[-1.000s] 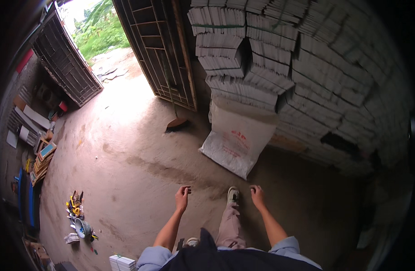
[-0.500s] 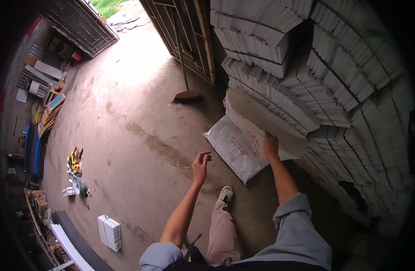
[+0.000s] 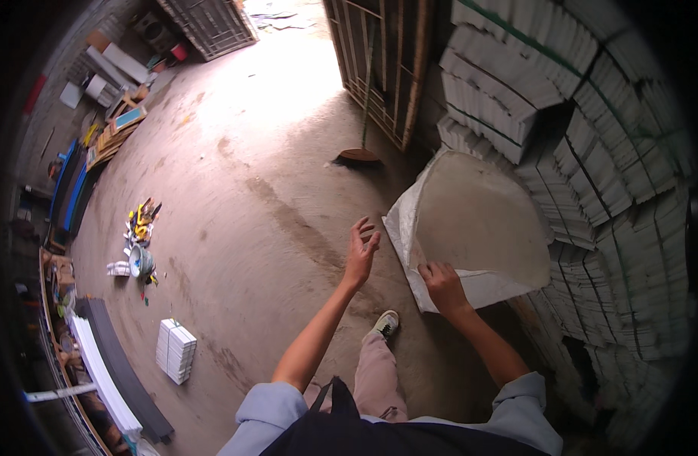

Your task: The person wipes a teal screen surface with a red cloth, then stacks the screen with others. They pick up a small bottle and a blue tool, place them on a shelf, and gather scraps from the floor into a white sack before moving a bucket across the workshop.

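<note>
My right hand (image 3: 444,289) is closed on the near edge of a white sack (image 3: 474,285) that lies on the floor. A broad beige sheet (image 3: 482,216), seemingly a layer of that sack, bulges up and covers most of it. To the left, my left hand (image 3: 360,251) hovers over the floor with fingers apart, holding nothing. A gap separates it from the sack's white left edge.
Strapped stacks of white slabs (image 3: 592,159) rise on the right. A broom (image 3: 360,155) stands by the metal gate (image 3: 394,83). On the left are a small strapped slab bundle (image 3: 176,351), scattered tools (image 3: 142,220) and a bucket (image 3: 141,260).
The beige layer has been pulled over toward me and now hides the red print. My right hand has come nearer and left, my left hand has risen, and the view has shifted.
</note>
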